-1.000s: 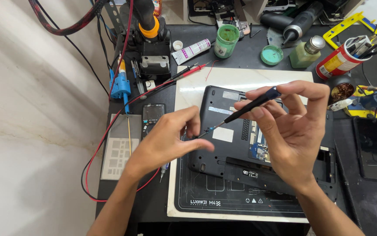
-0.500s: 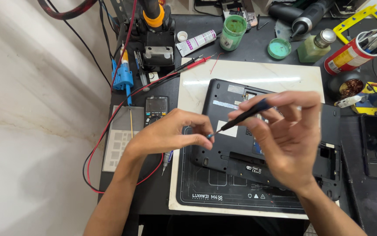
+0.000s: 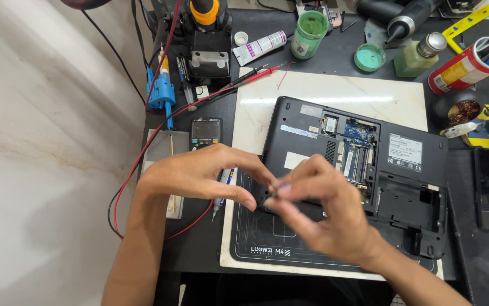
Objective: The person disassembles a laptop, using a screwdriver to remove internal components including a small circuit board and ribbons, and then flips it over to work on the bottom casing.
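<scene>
Centrally, left hand (image 3: pixel 199 173) and right hand (image 3: pixel 323 218) meet fingertips over black laptop (image 3: pixel 408 192) lying underside-up, long axis left-right on tabletop (image 3: pixel 346 54); grip narrow, pinched object too blurred to tell.

Opened laptop (image 3: pixel 369 170) on work mat (image 3: pixel 267 238), multimeter (image 3: pixel 205 131) left, jar (image 3: pixel 308 26) behind

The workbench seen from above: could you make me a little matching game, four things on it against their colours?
Things:
1. jar lid
2. multimeter probe lead
3. laptop base
4. squeeze tube

Colours:
A. white
B. black
C. green
D. red

Pairs: 1-C, 2-D, 3-B, 4-A
</scene>
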